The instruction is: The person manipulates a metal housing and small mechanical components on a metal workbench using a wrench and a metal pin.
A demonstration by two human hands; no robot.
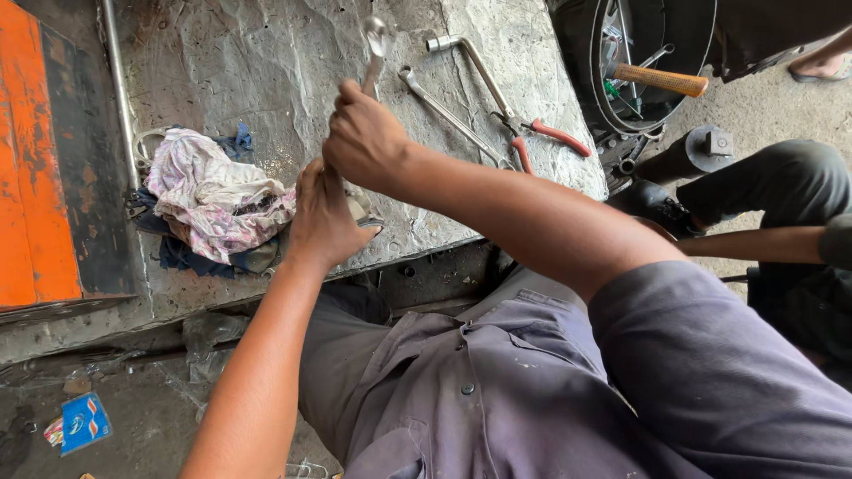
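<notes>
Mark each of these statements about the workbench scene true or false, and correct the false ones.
1. The right hand grips a silver metal spanner. True.
2. The crumpled pink-and-white patterned rag lies right of the hands. False: it lies left of the left hand.
3. The red-handled pliers rest on the grey dented metal benchtop. True.
4. The bent silver socket wrench is held in the left hand. False: it lies loose on the benchtop.
5. The wooden-handled tool lies on the rag. False: it sits in a dark round container at upper right.
</notes>
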